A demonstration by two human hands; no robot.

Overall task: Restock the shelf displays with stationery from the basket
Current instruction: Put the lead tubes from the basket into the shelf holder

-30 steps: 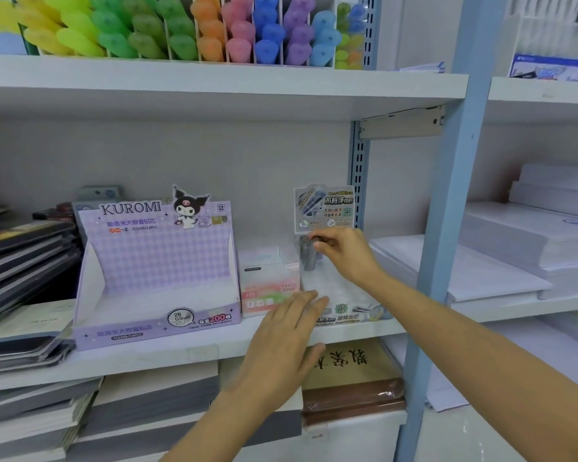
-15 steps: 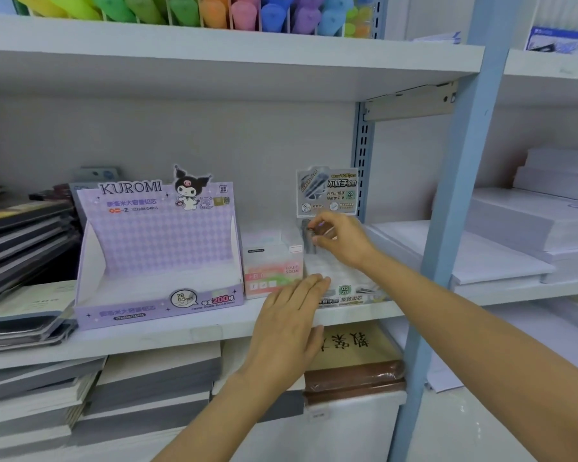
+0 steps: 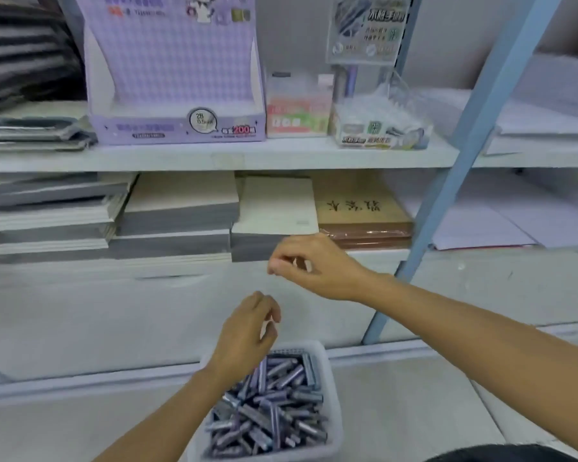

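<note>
A white basket (image 3: 335,398) stands low in front of me, filled with several purple-grey lead tubes (image 3: 274,408). My left hand (image 3: 247,331) hovers just above the basket's far rim, fingers loosely curled, holding nothing. Higher up and to the right, in front of the lower shelf, my right hand (image 3: 314,265) is also loosely curled and empty. On the shelf above stands the clear display box (image 3: 377,123) with a few tubes standing at its back, under its printed header card (image 3: 364,28).
A purple Kuromi display box (image 3: 177,78) and a pink-green box (image 3: 297,111) stand left of the clear box on the white shelf board (image 3: 214,155). Notebook stacks (image 3: 177,208) and a brown book (image 3: 361,208) fill the shelf below. A blue upright post (image 3: 447,181) slants at the right.
Both hands have come down from the clear display box on the shelf. My view has dropped, and the basket of tubes is now in sight under my left hand.
</note>
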